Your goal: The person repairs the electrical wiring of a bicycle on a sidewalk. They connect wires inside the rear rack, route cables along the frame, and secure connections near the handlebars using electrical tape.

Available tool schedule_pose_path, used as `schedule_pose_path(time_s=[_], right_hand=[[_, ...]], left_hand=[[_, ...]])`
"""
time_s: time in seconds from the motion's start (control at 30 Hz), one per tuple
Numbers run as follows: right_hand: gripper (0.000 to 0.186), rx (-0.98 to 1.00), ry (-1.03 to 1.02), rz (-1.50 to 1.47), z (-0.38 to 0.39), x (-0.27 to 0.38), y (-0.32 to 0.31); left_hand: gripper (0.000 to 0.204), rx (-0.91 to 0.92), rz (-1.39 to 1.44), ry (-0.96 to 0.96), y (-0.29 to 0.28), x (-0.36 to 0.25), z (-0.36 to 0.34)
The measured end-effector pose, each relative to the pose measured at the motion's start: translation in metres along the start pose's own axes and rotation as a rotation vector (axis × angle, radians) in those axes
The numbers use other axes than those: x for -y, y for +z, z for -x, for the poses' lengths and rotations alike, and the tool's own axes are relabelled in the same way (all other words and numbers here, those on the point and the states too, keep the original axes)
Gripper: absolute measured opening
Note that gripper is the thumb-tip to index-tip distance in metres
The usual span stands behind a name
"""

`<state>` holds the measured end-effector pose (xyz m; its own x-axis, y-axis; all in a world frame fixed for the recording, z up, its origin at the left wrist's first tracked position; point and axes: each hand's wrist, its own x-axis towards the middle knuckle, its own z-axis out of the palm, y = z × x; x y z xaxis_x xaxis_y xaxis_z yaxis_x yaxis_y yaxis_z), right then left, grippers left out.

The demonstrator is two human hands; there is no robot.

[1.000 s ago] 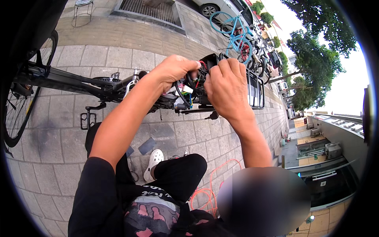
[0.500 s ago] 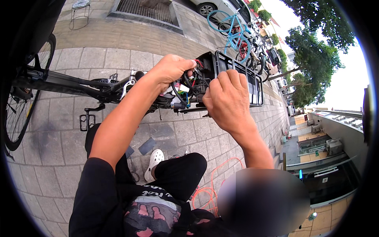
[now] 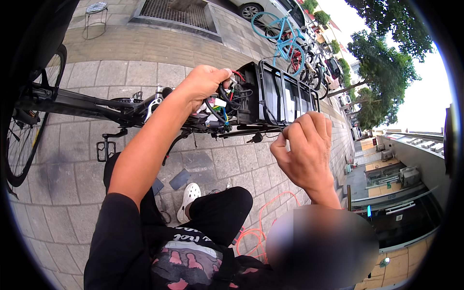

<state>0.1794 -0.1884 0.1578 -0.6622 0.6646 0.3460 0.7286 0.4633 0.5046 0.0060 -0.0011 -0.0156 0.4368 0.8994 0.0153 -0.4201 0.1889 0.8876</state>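
A black bicycle [image 3: 72, 104] lies across my view, with an exposed bundle of wires and connectors [image 3: 220, 108] beside a black housing [image 3: 246, 96] and a rear rack [image 3: 282, 96]. My left hand [image 3: 203, 84] is closed on wires at the top of the bundle, near a red lead. My right hand [image 3: 302, 147] is off to the lower right of the rack, fingertips curled and pinched; anything between them is too small to make out.
A turquoise bicycle [image 3: 285, 48] stands among parked bikes and a car [image 3: 256, 9]. A small stool [image 3: 96, 14] is at upper left. Grey flat pieces [image 3: 180, 179] lie on the pavement, and an orange hose [image 3: 256, 232] coils near my knee. A shopfront is at right.
My right hand has pulled away from the wiring toward the lower right, uncovering more of the housing and rack. My left hand has shifted slightly up and left, still at the wires.
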Motion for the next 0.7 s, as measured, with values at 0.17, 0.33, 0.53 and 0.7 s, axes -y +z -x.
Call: schedule_pose_path(time_s=[0.17, 0.33, 0.53, 0.7], right_hand=[[0.011, -0.07, 0.207, 0.148, 0.017, -0.037, -0.02], [0.017, 0.136, 0.386, 0.056, 0.032, -0.087, 0.026], [0.031, 0.332, 0.532, -0.121, 0.032, -0.085, 0.044], [0.02, 0.204, 0.599, -0.199, 0.02, -0.076, 0.052]], left_hand=[[0.037, 0.035, 0.03, 0.049, 0.004, -0.005, 0.006], [0.034, 0.075, 0.107, 0.001, 0.008, -0.014, 0.013], [0.03, 0.087, 0.068, -0.014, -0.001, -0.01, 0.008], [0.03, 0.09, 0.061, -0.004, -0.003, -0.01, 0.009]])
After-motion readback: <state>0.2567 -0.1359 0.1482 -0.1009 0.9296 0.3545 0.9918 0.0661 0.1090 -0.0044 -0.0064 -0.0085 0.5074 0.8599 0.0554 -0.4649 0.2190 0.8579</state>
